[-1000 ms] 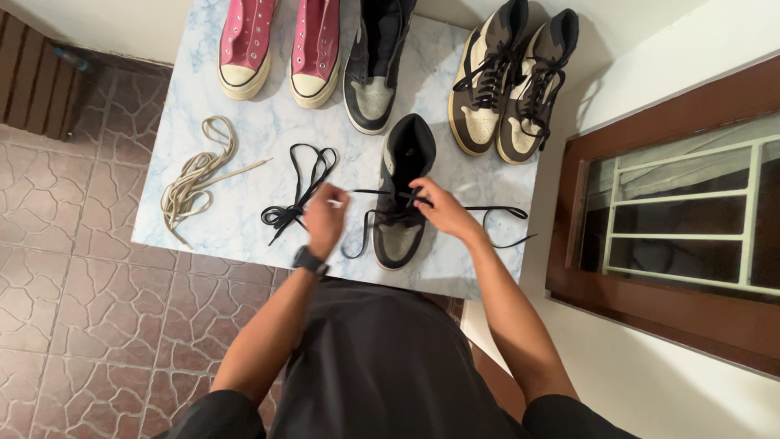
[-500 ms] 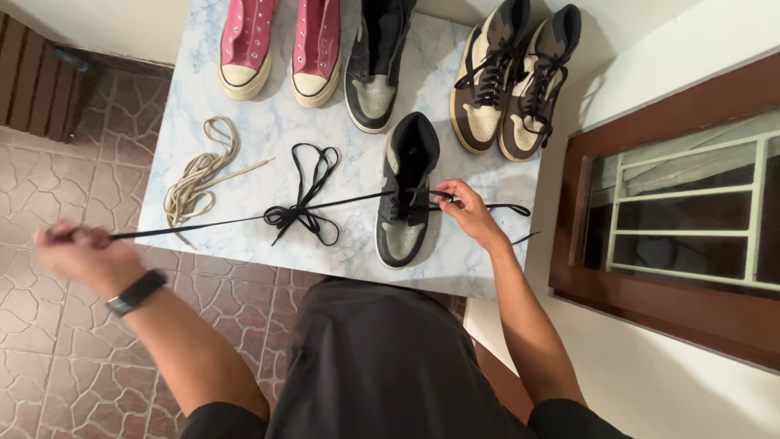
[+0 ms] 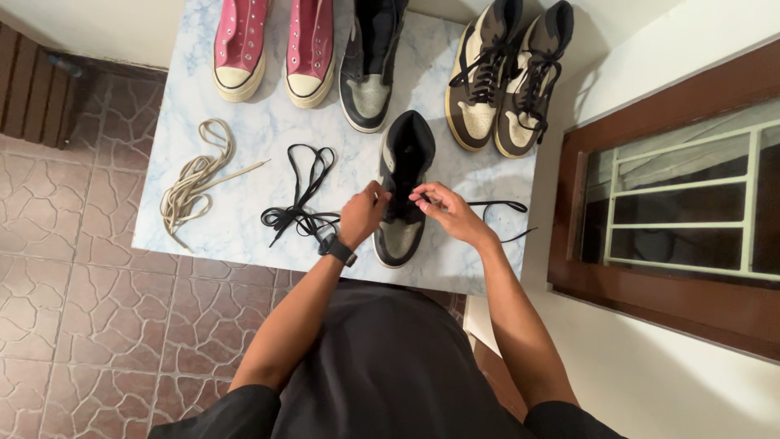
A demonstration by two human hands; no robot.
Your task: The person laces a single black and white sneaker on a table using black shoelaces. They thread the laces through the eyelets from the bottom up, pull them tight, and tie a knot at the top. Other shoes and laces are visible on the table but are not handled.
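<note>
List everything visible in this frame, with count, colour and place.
black high-top shoe: 1, black and grey, table front, under both hands
black lace: 1, at that shoe, trailing right
loose black lace: 1, left of the shoe
cream lace: 1 bundle, table left
pink sneakers: 2, far left
second black shoe: 1, far middle
brown high-tops: 2, laced, far right
table: 1, marbled white-blue
window: 1, brown frame, right
watch: 1, black, left wrist
left hand: on the shoe
right hand: on the shoe
</note>
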